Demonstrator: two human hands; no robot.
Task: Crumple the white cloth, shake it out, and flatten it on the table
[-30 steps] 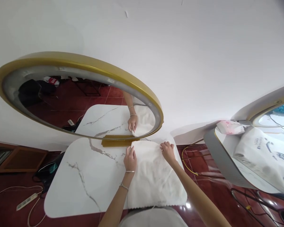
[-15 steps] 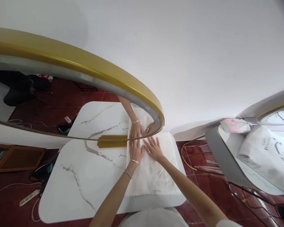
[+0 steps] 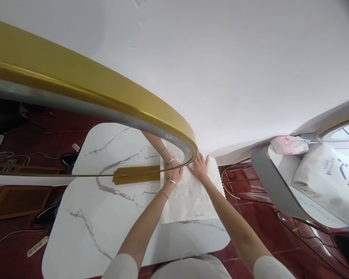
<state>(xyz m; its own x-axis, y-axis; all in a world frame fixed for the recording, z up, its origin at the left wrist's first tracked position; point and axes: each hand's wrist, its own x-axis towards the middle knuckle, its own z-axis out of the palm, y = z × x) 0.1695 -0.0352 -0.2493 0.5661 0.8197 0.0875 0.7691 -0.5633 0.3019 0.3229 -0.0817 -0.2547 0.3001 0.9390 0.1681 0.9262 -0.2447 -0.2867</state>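
A white cloth with a scalloped edge (image 3: 189,201) lies over the right part of a white marbled table (image 3: 104,228). My left hand (image 3: 174,176), with bracelets at the wrist, rests on the cloth's left side near the wall; its fingertips are hidden behind the mirror's rim. My right hand (image 3: 200,166) lies on the cloth at its far end, fingers spread, a ring on one finger. Neither hand visibly grips anything.
A large gold-rimmed mirror (image 3: 139,104) hangs low over the table's far edge and reflects the hands. On the right, a second table (image 3: 267,182) bears a pink-white packet (image 3: 289,145) and a white printed bag (image 3: 328,174). A power strip (image 3: 37,246) lies on the floor.
Both hands have moved farther toward the wall. The cloth has shifted the same way, baring more of the table's near edge. The camera view has shifted slightly.
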